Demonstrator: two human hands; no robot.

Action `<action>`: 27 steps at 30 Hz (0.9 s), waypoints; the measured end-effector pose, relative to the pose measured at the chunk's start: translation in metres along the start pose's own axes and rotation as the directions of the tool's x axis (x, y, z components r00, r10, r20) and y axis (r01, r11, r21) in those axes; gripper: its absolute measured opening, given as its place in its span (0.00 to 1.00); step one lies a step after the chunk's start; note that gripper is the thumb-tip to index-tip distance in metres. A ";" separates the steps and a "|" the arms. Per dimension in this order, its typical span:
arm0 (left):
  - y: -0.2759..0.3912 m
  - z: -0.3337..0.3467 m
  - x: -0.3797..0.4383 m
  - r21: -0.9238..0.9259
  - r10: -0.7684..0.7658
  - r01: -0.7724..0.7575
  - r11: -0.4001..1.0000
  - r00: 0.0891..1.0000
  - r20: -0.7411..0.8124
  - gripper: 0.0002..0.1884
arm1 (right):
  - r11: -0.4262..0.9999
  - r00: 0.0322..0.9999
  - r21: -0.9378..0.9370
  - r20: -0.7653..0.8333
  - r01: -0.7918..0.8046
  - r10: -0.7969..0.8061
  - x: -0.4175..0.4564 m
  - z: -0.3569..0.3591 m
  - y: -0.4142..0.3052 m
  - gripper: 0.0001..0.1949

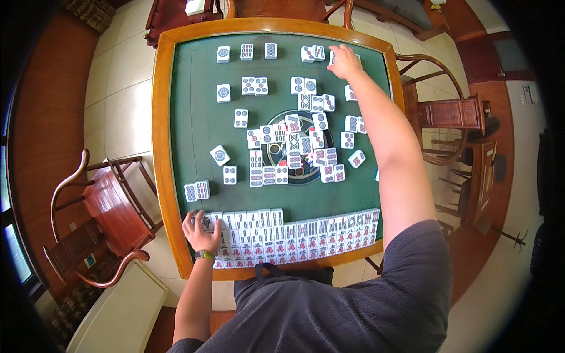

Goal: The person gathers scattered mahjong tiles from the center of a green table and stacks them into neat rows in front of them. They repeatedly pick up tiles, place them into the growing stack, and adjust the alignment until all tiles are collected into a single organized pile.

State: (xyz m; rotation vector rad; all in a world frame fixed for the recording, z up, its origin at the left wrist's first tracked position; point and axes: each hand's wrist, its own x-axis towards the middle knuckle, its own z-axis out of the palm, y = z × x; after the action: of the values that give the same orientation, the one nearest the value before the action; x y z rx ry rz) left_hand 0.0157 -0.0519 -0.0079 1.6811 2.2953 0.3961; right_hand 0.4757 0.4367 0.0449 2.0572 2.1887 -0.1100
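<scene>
My left hand [203,234], a watch on its wrist, lies at the left end of several stacked rows of mahjong tiles [282,245] along the near table edge. Its thumb and fingers are spread around an end tile [206,221]; whether they grip it is unclear. Stretched to the far right of the green mahjong table [198,123], my right hand [346,61] has a tile [332,57] between thumb and fingers. A further tile [358,57] peeks out beside that hand. Loose face-up tiles, mostly dots and bamboos, are scattered over the felt, many around the round centre panel [276,149].
A raised wooden rim [161,145] borders the table. Wooden chairs stand at the left [117,198] and right [446,110], and another chair [278,9] is at the far side. My right forearm covers part of the table's right side.
</scene>
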 end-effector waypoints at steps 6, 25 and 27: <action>0.001 0.000 0.000 0.007 -0.006 0.005 1.000 1.000 0.025 0.30 | 0.989 0.985 -0.054 0.113 0.136 -0.130 0.051 0.014 -0.003 0.36; 0.002 -0.001 0.000 0.010 0.053 -0.053 0.999 0.996 -0.073 0.29 | 0.844 0.954 0.521 0.170 0.124 -0.246 -0.371 0.026 -0.093 0.32; 0.003 0.000 -0.003 0.012 0.046 -0.045 0.999 0.996 -0.071 0.29 | 0.862 0.926 0.506 0.318 0.014 -0.202 -0.408 0.051 -0.107 0.31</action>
State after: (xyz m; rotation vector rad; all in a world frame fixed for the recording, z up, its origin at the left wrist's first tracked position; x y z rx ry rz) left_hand 0.0193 -0.0537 -0.0066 1.7543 2.3162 0.4612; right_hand 0.3957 0.0196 0.0511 1.9115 2.1877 -1.0839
